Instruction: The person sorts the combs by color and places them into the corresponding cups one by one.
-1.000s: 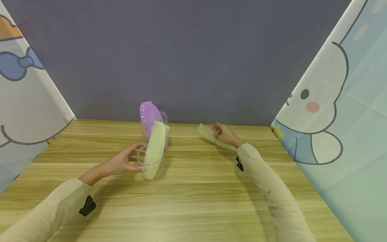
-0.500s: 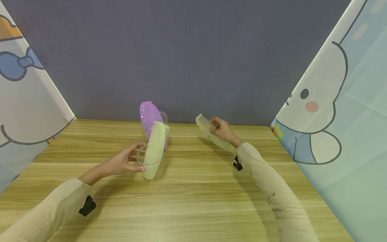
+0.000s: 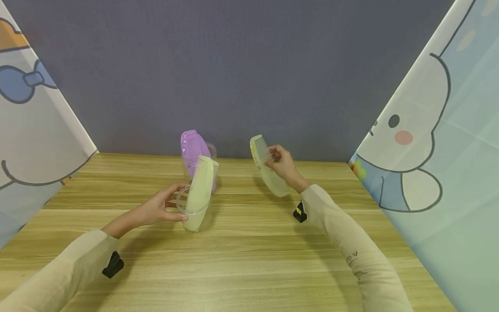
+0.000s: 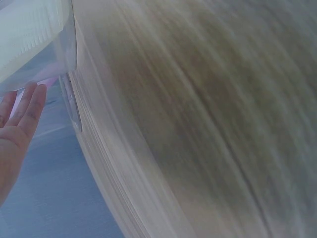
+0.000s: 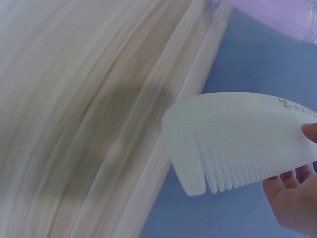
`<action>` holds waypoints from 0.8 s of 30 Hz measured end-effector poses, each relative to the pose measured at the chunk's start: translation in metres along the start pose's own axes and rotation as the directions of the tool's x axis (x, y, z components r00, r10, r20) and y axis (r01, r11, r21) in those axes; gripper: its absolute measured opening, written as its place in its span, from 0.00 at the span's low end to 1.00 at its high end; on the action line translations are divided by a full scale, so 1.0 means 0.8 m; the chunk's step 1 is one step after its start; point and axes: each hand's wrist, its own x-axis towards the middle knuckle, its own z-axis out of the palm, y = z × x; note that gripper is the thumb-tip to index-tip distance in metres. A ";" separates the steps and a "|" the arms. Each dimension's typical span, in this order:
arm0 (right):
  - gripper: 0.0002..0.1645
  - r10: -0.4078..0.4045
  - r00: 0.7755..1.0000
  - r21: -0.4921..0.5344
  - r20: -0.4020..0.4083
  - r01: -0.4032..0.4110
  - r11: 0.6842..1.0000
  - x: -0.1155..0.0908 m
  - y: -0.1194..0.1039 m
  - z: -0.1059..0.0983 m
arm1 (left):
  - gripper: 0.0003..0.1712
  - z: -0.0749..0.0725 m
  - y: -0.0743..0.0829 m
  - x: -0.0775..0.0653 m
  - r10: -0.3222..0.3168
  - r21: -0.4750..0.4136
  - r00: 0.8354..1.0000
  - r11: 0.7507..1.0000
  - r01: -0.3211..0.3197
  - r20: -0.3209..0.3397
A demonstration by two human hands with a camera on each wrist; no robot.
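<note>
My right hand [image 3: 283,167] pinches a pale yellow-green comb [image 3: 273,181] by its toothed side, tilted above the back of the table. Yellow marks and small print run along its spine; in the right wrist view its wide-toothed end [image 5: 198,124] points away from the fingers. My left hand [image 3: 163,207] holds a clear plastic cup [image 3: 208,213], thumb at the front and fingers round its left side. Another pale yellow-green comb [image 3: 199,188] leans in that cup. Behind it, a second clear cup [image 3: 212,150] contains purple combs [image 3: 192,147], partly hidden by the nearer comb.
The wood-grain table [image 3: 241,260] ends at a dark grey panel [image 3: 249,78] behind the cups. Cartoon-printed sheets, one on the left [image 3: 39,130] and one on the right [image 3: 460,173], flank the table.
My right hand has lifted its comb off the table and brought it slightly left, turning it more upright. The left hand and both cups have stayed in place.
</note>
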 end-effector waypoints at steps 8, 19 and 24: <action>0.23 -0.018 1.000 0.062 -0.003 0.018 0.998 -0.009 -0.018 0.020 | 0.46 0.001 0.001 -0.001 -0.011 -0.007 1.000 1.000 0.011 -0.002; 0.21 -0.052 0.999 0.203 0.000 0.050 0.978 -0.019 -0.042 0.047 | 0.45 0.001 0.003 -0.001 -0.012 -0.008 1.000 1.000 0.012 -0.003; 0.20 -0.067 0.998 0.253 -0.015 0.069 0.965 -0.026 -0.057 0.057 | 0.46 0.001 0.003 0.000 -0.009 -0.008 1.000 1.000 0.009 -0.003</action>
